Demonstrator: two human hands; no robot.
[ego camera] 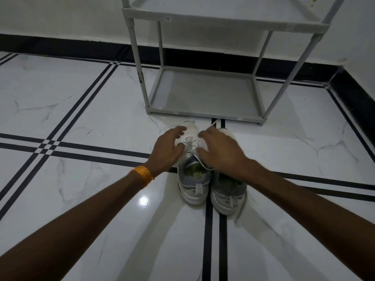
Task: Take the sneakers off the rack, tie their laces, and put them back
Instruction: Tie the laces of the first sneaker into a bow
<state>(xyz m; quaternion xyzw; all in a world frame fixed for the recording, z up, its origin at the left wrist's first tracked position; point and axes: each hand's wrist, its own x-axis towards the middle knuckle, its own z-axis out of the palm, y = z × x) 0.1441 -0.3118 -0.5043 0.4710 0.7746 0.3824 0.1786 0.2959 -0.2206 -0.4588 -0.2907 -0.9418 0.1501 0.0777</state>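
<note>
On the marble-patterned floor (81, 110), just before the grey rack (205, 92), we see the pair of sneakers (211, 185) side by side, heels toward us. They look light, with soft uppers and firm soles. Our left hand (165, 148) hovers over the left sneaker (192, 179), fingers spread, grasping nothing; our right hand (220, 149) spreads above the laces (190, 144), and whether it pinches a strand we cannot tell. The limp, thin laces are best taken near their free ends.
</note>
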